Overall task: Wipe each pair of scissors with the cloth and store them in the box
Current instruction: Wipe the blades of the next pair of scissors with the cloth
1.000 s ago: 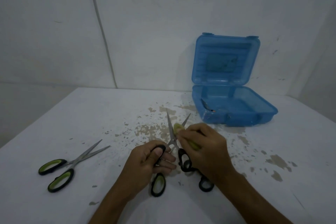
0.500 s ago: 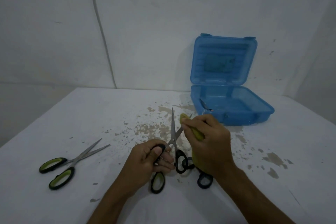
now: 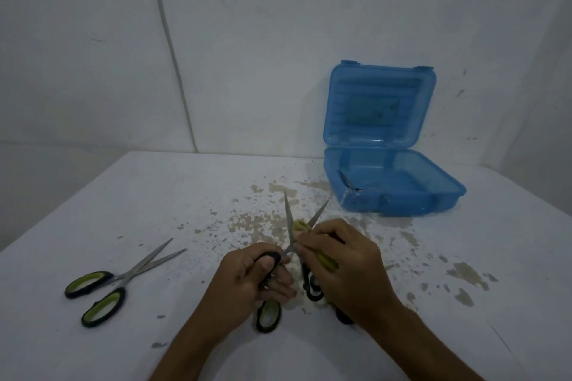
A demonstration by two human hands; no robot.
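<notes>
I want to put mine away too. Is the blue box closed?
No, the blue box is open, its lid standing upright against the wall.

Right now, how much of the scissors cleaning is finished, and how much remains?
Done: the open blue plastic box seems to hold one metal item already, though unclearly. In hand: the left hand grips open black-handled scissors while the right hand rubs a yellow-green cloth on a blade. Left: the green-and-black scissors lie untouched on the white table.
</notes>
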